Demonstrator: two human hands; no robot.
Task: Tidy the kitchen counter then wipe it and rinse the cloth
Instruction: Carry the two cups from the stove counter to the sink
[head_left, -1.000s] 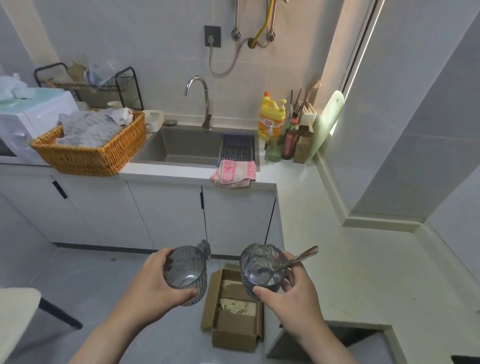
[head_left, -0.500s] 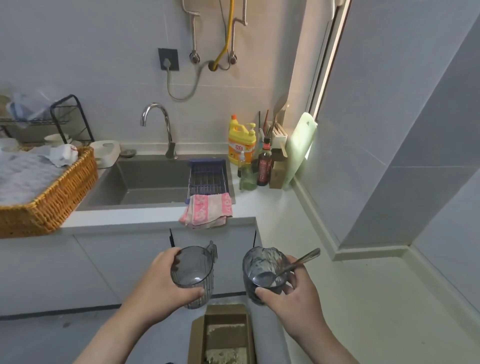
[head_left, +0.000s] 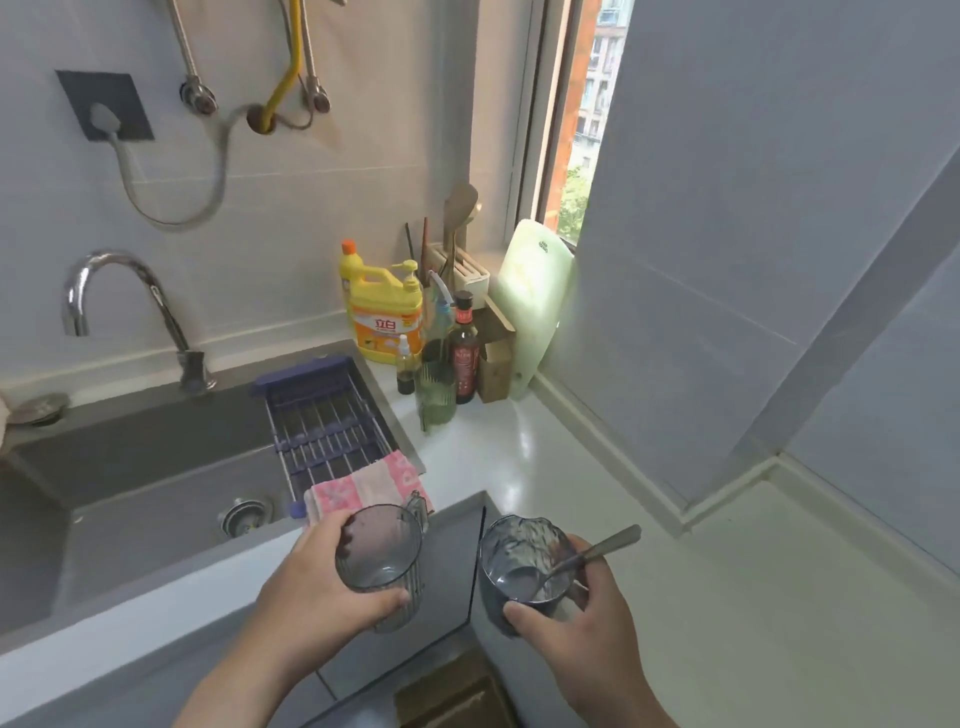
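Head view: the person's left hand (head_left: 322, 587) is wrapped closed around a ribbed grey glass mug (head_left: 379, 558), fingers on its near wall and thumb across the front; the mug is held upright above the counter edge and appears empty. The right hand (head_left: 582, 618) is closed around a second grey glass (head_left: 522, 564), thumb on the near rim; this glass carries whitish residue on its inner wall and a metal spoon (head_left: 592, 551) stands tilted in it, bowl at the bottom, handle projecting to the right over the rim. The two glasses are held side by side, apart, in front of the sink (head_left: 156, 483). The sink basin is grey and shows a round drain; a chrome faucet (head_left: 124, 306) rises behind it. A purple drying rack (head_left: 327, 421) spans the right end of the basin. The pink cloth (head_left: 363, 486) lies folded on the near end of the rack, draped over the sink edge, just beyond the left-hand mug. On the white counter (head_left: 545, 467), in the back corner, stand a yellow detergent jug (head_left: 384, 317), a dark sauce bottle (head_left: 464, 353), a green ribbed glass (head_left: 438, 389) and a utensil holder (head_left: 467, 270) containing utensils; a pale green cutting board (head_left: 535, 306) leans against the wall beside them.
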